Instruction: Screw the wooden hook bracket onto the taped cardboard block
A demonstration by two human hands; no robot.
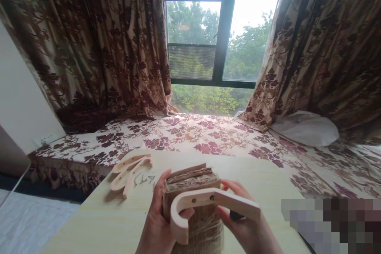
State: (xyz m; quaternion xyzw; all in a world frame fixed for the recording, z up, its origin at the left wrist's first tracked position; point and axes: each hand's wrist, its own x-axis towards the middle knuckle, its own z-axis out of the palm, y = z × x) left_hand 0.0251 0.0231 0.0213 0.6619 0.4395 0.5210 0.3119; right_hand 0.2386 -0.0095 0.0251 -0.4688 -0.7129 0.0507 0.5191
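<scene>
A thick bundle of brown cardboard [206, 230], wrapped in clear tape, stands upright before me with its layered edge on top. Across its front is a pale wooden hook [202, 196] with two dark screws in it; its curve is at the left and its straight end at the right. My left hand [162, 220] closes round the bundle's left side, thumb inside the curve. At the right side my right hand [245, 220] grips the bundle, fingers behind and thumb below the hook. A small dark object [237, 216] shows by this thumb, too hidden to name.
Several loose wooden hooks [127, 178] lie at the left of the light wooden table [98, 222], with several screws [144, 179] beside them. Beyond the table is a flower-patterned sill cover [190, 135] below a window. A white bag [306, 128] rests at the right.
</scene>
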